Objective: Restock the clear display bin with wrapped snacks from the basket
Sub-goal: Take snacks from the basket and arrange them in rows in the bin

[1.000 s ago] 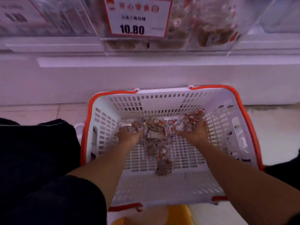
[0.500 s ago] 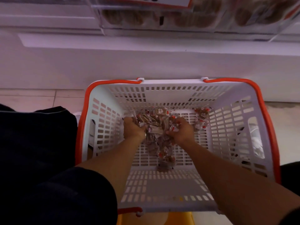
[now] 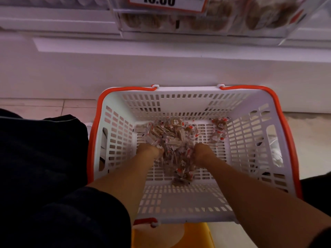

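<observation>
Right now the left hand (image 3: 150,151) and the right hand (image 3: 202,154) are both down in the basket (image 3: 179,203), one on each side of the pile of wrapped snacks (image 3: 172,140). The fingers are dug into the wrappers, so nobody can tell if they are curled tight or just cupped. A good scoop would push both hands together under the pile and squeeze gently, because the slippery wrappers could slide out between them. A few snacks sit apart near the far right corner (image 3: 220,125) and some trail toward the person. Up above, well away from the basket, is the clear bin (image 3: 232,20) with its price sign (image 3: 167,3), so the lift should go slow and steady.
</observation>
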{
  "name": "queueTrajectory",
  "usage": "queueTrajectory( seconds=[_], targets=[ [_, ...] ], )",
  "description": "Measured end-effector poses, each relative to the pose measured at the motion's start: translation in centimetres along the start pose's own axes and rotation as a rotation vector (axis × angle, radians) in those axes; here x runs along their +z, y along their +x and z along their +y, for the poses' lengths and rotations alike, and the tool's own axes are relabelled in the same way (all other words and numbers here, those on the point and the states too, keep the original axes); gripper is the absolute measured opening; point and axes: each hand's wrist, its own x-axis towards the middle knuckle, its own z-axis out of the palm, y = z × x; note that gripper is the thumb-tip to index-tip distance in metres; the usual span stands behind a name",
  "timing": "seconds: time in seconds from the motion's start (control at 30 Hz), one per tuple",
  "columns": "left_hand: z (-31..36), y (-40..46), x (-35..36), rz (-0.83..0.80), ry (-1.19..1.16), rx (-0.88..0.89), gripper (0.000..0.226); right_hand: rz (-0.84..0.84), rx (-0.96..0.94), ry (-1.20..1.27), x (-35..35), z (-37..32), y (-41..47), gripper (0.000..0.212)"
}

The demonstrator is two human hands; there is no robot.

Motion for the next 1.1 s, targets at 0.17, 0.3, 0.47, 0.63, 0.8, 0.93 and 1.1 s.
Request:
queueTrajectory(
  seconds=[0.17, 0.3, 0.47, 0.63, 0.8, 0.93, 1.1],
  targets=[
    [-0.1, -1.4, -0.8, -0.269, 0.422, -0.002, 0.069, -0.204, -0.009, -0.25, 0.2, 1.5, -1.4, 0.021],
    [-0.3, -1.9, -1.3, -0.408, 0.617, -0.071, 0.054, -0.25, -0.018, -0.252, -0.4, 1.5, -2.4, 0.038],
    [-1.0, -3.0, -2.4, -0.396, 0.672, -0.079, 0.056, -0.4, 0.051, 0.053, -1.1, 2.0, -3.5, 0.033],
    [1.4, -6.1, -4.1, -0.458, 0.372, -0.106, 0.04, -0.41, -0.024, 0.333, -4.8, 1.5, -5.3, 0.037],
    [8.8, -12.5, -8.3, -0.581, 0.36, 0.15, 0.036, -0.439, -0.184, 0.274, -13.1, -0.9, -8.9, 0.017],
    [15.4, -20.7, -12.9, -0.488, 0.52, 0.48, 0.038, -0.378, -0.385, 0.05, -22.4, -3.9, -15.3, 0.017],
    [17.9, -29.9, -15.6, -0.423, 0.381, 0.874, 0.036, -0.002, -0.758, 0.069, -29.2, -6.1, -25.0, 0.02]
  ],
)
